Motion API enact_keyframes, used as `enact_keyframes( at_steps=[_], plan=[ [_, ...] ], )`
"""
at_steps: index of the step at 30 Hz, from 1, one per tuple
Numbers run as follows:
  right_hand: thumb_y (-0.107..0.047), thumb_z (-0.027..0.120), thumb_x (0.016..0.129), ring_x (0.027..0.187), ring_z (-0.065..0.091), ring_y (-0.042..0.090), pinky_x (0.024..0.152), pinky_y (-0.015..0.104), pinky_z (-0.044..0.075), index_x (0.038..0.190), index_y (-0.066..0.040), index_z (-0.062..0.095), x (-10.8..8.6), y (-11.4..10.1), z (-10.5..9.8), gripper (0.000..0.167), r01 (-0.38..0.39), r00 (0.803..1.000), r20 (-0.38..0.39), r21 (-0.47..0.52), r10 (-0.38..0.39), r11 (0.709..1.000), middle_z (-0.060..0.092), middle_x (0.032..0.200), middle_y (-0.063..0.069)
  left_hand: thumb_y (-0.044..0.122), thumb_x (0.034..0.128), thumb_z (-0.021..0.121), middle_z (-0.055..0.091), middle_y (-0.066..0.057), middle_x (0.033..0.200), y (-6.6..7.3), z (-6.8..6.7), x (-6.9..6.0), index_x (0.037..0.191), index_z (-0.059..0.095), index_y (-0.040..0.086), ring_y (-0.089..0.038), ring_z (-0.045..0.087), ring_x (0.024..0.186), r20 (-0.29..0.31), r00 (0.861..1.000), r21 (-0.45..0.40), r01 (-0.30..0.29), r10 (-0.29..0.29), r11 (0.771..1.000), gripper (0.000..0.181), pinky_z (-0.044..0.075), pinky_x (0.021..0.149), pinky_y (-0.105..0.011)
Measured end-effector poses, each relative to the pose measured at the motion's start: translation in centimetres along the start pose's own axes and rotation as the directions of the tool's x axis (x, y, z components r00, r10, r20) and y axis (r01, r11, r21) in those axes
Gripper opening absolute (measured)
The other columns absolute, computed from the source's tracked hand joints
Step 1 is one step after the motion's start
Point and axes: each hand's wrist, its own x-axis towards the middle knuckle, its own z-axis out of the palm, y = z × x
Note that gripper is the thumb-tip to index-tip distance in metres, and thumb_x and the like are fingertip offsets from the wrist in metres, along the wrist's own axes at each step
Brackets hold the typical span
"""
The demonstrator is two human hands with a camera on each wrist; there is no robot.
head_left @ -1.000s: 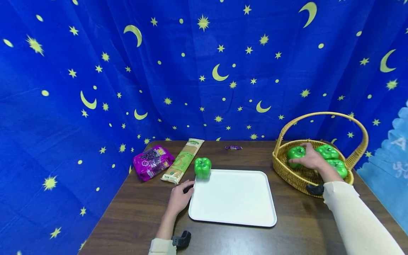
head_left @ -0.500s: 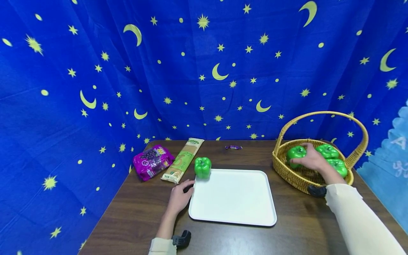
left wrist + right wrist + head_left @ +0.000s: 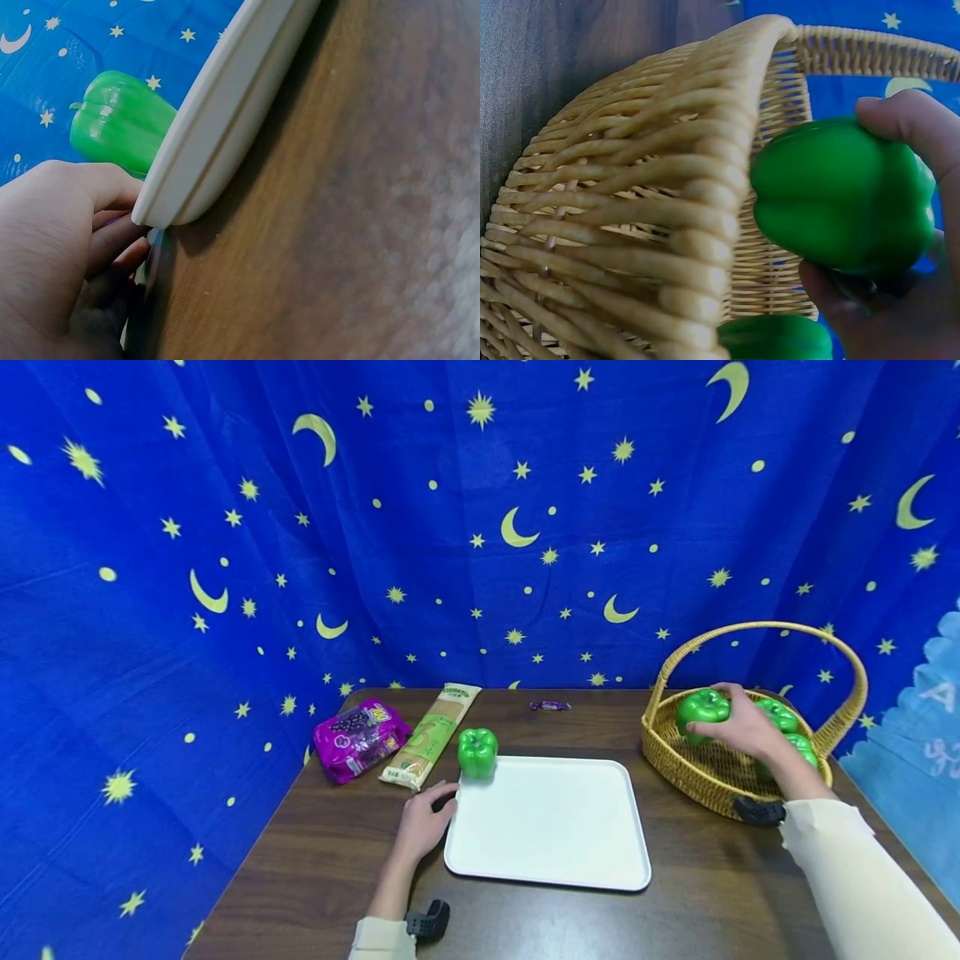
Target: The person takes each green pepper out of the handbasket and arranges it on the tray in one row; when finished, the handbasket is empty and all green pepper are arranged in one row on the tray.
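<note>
In the head view, my right hand (image 3: 742,720) grips a green bell pepper (image 3: 702,713), raised inside the left part of the wicker basket (image 3: 682,774). The right wrist view shows the thumb on one side of this bell pepper (image 3: 832,195) and fingers on the other, beside the basket's rim (image 3: 712,172). More green bell peppers (image 3: 777,715) lie in the basket, partly hidden by my arm. At the white tray (image 3: 551,827), my left hand (image 3: 423,822) pinches the left rim. Another bell pepper (image 3: 477,753) stands on the tray's back left corner.
A purple snack bag (image 3: 358,741) and a long pack of noodles (image 3: 432,737) lie at the table's back left. One small purple-wrapped candy (image 3: 551,706) is near the back edge. The basket's tall handle (image 3: 757,627) arches above it. A blue curtain hangs behind.
My right hand has lifted the bell pepper slightly up from where it sat in the basket. My left hand and the tray have stayed put.
</note>
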Motion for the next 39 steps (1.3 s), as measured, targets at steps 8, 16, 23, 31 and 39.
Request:
enact_keyframes(
  at_steps=[8,16,23,31,39],
  plan=[
    [-0.048,0.075,0.079,0.102,0.05,0.048,0.076,0.058,0.046,0.147,0.001,0.023,-0.7,-0.6,-0.4,0.099,0.063,0.995,-0.078,0.021,-0.061,0.998,0.043,0.124,0.035,0.019,0.0899,0.065,0.058,-0.013,0.131,0.0,0.0,0.0,0.116,0.071,0.019,-0.031,0.05,0.124,-0.003,1.0,0.003,-0.013,0.013,1.0,0.027,0.034,0.106,-0.049],
    [-0.044,0.076,0.079,0.1,0.051,0.045,0.073,0.052,0.046,0.147,-0.005,0.027,-1.8,-2.7,-0.4,0.093,0.118,0.986,-0.121,0.042,-0.112,0.992,0.044,0.126,0.032,0.02,0.0896,0.065,0.057,-0.013,0.131,0.0,0.0,0.1,0.117,0.071,0.019,-0.032,0.049,0.125,0.005,1.0,0.002,0.011,-0.011,1.0,0.028,0.032,0.107,-0.05],
    [-0.041,0.079,0.078,0.103,0.051,0.039,0.078,0.05,0.043,0.148,-0.013,0.031,-2.7,-4.9,0.4,0.09,0.176,0.976,-0.148,0.079,-0.163,0.981,0.045,0.131,0.025,0.021,0.0896,0.065,0.057,-0.013,0.132,0.0,0.0,0.1,0.116,0.071,0.02,-0.032,0.049,0.125,0.006,1.0,0.008,0.018,-0.019,1.0,0.027,0.032,0.107,-0.051],
    [-0.043,0.079,0.077,0.1,0.055,0.035,0.077,0.049,0.047,0.149,-0.019,0.031,-3.4,-6.5,2.8,0.09,0.2,0.978,-0.077,0.088,-0.194,0.976,0.05,0.126,0.02,0.02,0.0896,0.065,0.057,-0.012,0.132,0.0,0.0,0.1,0.116,0.071,0.019,-0.032,0.048,0.126,0.002,1.0,-0.001,0.021,-0.021,1.0,0.027,0.031,0.107,-0.05],
    [-0.04,0.082,0.074,0.103,0.055,0.035,0.083,0.051,0.047,0.145,-0.013,0.035,-3.7,-7.1,6.5,0.089,0.248,0.965,0.049,0.139,-0.256,0.959,0.052,0.124,0.02,0.018,0.09,0.065,0.057,-0.013,0.132,0.3,0.0,0.1,0.117,0.071,0.019,-0.032,0.048,0.126,0.004,1.0,0.002,0.015,-0.015,1.0,0.027,0.031,0.108,-0.05]
  ],
)
